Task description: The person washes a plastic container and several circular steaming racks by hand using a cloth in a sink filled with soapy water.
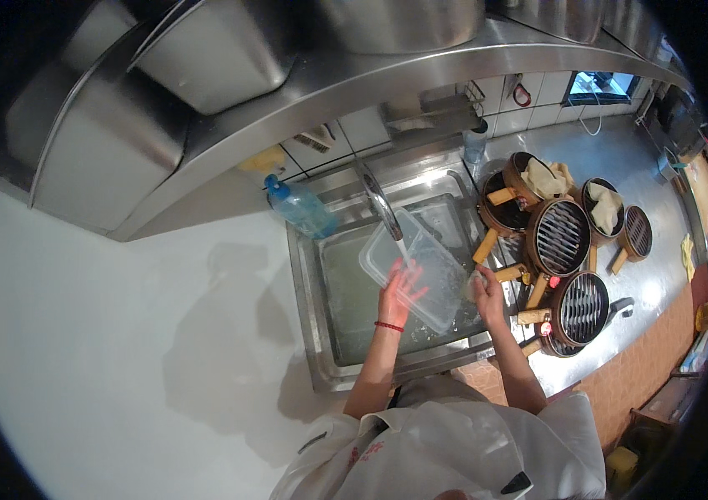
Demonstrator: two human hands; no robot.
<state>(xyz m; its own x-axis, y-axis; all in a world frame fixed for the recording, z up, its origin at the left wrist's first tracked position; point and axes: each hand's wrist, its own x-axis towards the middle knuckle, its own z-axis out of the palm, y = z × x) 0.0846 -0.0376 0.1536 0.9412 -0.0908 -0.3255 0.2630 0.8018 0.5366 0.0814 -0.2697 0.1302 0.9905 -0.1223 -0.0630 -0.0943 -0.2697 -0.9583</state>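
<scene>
A clear plastic container [435,294] lies tilted over the stainless steel sink [322,362], which holds cloudy water. From the chrome faucet [382,203], water runs down onto my left hand [400,290]. Its fingers are spread at the container, and I cannot tell whether they touch its wall. A red beaded bracelet [389,326] circles that wrist. My right hand [489,299] is at the container's right end, its fingers closed on a pale, wet-looking item [474,286], too blurred to name exactly.
Several round steamers with wooden handles [559,237] crowd the counter at right, some holding pale cloths [544,180]. A blue-tinted plastic bottle [300,209] stands at the sink's back left corner. Overhead, a steel shelf [354,78] carries large metal containers [216,62].
</scene>
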